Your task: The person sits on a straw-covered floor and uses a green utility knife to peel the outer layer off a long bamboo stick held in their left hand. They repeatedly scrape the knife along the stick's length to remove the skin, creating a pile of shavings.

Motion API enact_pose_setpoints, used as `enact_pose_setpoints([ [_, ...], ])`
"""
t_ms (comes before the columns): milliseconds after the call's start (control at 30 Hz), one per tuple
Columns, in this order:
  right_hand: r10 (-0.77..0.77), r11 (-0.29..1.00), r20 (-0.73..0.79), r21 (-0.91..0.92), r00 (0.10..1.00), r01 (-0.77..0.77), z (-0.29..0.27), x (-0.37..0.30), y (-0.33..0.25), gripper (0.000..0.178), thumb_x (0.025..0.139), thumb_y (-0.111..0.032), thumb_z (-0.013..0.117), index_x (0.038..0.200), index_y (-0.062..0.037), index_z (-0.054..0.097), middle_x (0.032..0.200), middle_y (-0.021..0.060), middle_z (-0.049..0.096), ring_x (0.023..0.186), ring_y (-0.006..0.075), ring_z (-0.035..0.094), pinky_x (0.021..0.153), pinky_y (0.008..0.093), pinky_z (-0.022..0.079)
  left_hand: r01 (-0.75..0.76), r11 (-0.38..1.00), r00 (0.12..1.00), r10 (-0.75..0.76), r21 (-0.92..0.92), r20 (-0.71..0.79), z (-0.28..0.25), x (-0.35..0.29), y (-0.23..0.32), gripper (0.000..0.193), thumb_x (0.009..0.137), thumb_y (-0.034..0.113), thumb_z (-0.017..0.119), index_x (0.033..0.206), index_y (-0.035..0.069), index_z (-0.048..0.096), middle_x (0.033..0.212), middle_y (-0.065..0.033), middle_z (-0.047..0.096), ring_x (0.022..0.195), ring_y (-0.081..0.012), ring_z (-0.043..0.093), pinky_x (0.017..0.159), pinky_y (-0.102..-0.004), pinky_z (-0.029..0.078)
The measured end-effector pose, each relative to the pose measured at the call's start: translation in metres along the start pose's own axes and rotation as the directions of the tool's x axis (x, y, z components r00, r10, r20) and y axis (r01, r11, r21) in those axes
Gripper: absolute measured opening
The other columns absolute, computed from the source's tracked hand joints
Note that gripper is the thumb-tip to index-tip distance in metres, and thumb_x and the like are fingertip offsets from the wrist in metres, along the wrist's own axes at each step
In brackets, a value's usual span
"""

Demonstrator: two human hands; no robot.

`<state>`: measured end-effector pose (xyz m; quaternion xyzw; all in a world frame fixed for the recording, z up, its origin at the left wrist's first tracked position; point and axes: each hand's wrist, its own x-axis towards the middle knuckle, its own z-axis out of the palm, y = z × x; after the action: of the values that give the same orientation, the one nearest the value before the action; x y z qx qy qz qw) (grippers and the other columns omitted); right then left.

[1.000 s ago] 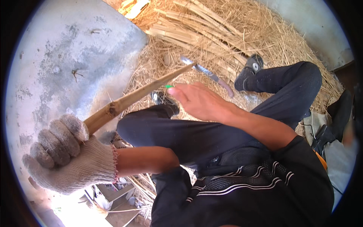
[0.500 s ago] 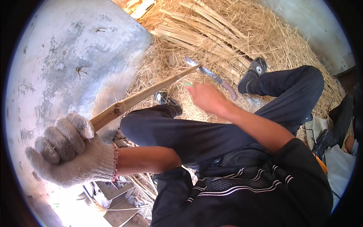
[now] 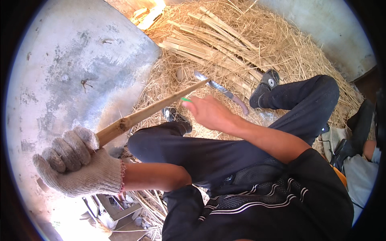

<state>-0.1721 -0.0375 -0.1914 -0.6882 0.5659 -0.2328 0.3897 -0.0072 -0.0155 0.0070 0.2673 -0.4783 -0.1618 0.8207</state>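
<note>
My left hand, in a grey knit glove, is closed round the near end of a split bamboo strip. The strip slants up and away to the right, with a dark node near the glove. Bare, my right hand is closed just right of the strip's middle. From its fingertips a small green object sticks out; the rest is hidden in the grip, so I cannot tell its kind. Beyond the strip's far tip a machete with a brownish handle lies on the shavings.
Loose bamboo shavings and a pile of split bamboo strips cover the floor ahead. A stained pale wall rises at left. My bent legs are below the strip. At right, part of another person shows.
My right hand, with the green object, has moved left and toward me along the bamboo strip. My left hand keeps its hold, and the strip's far tip has dropped a little.
</note>
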Motion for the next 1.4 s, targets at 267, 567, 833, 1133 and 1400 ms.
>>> enact_pose_setpoints([
  [267,0.082,0.995,0.019,-0.063,0.996,-0.08,-0.008,0.028,0.034,0.047,0.101,-0.035,0.035,0.095,0.0047,0.06,0.072,0.0314,0.06,0.074,0.0461,0.062,0.071,0.0525,0.049,0.0,0.998,0.999,0.003,-0.058,0.049,0.001,0.002,0.001,0.051,0.094,0.023,0.049,0.048,0.023,0.025,0.037,0.0057,0.023,0.028,-0.0054,0.018,0.023,-0.0252,0.028],
  [567,0.036,0.998,0.067,-0.047,0.997,-0.033,-0.018,0.018,-0.002,0.047,0.101,-0.034,0.037,0.092,0.0049,0.061,0.072,0.0276,0.061,0.072,0.0451,0.061,0.073,0.0521,0.049,0.11,0.974,0.968,-0.06,-0.196,0.245,-0.013,0.007,0.001,0.044,0.092,0.02,0.046,0.052,0.021,0.029,0.04,0.0042,0.023,0.032,-0.0081,0.019,0.028,-0.0279,0.024],
  [833,-0.125,0.991,-0.182,-0.067,0.975,0.115,0.001,0.004,-0.024,0.043,0.1,-0.036,0.04,0.099,0.0022,0.06,0.071,0.0285,0.062,0.069,0.0483,0.061,0.066,0.0548,0.05,0.08,0.973,0.988,-0.05,-0.216,0.143,-0.009,0.006,0.0,0.043,0.089,0.018,0.047,0.05,0.019,0.029,0.038,0.005,0.024,0.028,-0.006,0.018,0.023,-0.0262,0.025],
  [1133,-0.098,0.974,-0.14,-0.215,0.985,0.067,0.012,0.021,-0.012,0.046,0.101,-0.035,0.038,0.093,0.0045,0.06,0.076,0.0258,0.063,0.071,0.0404,0.066,0.06,0.0482,0.055,0.087,0.987,0.989,-0.103,-0.137,-0.107,-0.01,0.007,-0.002,0.045,0.087,0.015,0.052,0.051,0.021,0.026,0.042,0.0054,0.022,0.035,-0.0073,0.016,0.031,-0.0266,0.021],
  [1400,-0.096,0.986,-0.119,-0.149,0.988,0.078,0.029,0.018,-0.009,0.047,0.102,-0.035,0.036,0.095,0.006,0.059,0.075,0.0259,0.063,0.07,0.042,0.065,0.061,0.0505,0.054,0.121,0.981,0.981,-0.142,-0.153,-0.135,-0.031,0.013,-0.007,0.041,0.081,0.013,0.054,0.052,0.02,0.027,0.043,0.0048,0.023,0.036,-0.0084,0.018,0.035,-0.0288,0.027],
])
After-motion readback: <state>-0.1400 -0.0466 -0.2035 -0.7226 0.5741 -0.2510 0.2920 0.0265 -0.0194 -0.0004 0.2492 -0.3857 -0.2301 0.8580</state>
